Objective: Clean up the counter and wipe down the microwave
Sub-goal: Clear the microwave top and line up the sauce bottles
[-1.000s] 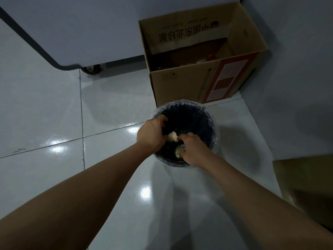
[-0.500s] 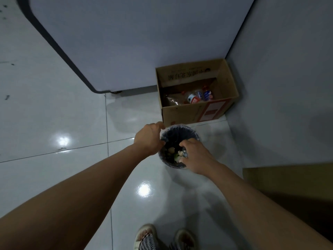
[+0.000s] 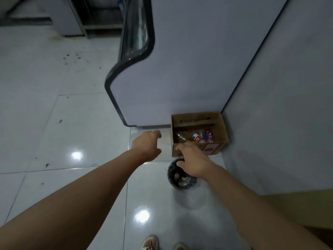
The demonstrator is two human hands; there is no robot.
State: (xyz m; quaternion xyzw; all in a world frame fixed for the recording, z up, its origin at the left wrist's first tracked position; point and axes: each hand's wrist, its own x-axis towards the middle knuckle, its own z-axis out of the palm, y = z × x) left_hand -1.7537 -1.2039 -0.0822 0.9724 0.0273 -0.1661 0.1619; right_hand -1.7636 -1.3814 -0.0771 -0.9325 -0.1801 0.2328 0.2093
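Note:
A small black bin [image 3: 171, 175] lined with a clear bag stands on the white tiled floor, with pale scraps [image 3: 181, 179] lying inside it. My right hand [image 3: 193, 160] hovers over the bin's far rim, fingers loosely curled and holding nothing. My left hand [image 3: 146, 146] is raised to the left of the bin, above the floor, fingers relaxed and empty. The microwave and the counter are out of view.
An open cardboard box [image 3: 220, 127] with bottles and wrappers sits behind the bin in the corner. A white freezer cabinet [image 3: 180, 69] with a dark rim rises behind it; a wall [image 3: 279, 114] runs along the right. My feet [image 3: 150, 242] show at the bottom.
Both hands have lifted out of the bin and let go of the scraps, which now lie inside. My head has risen, so the bin and box look smaller.

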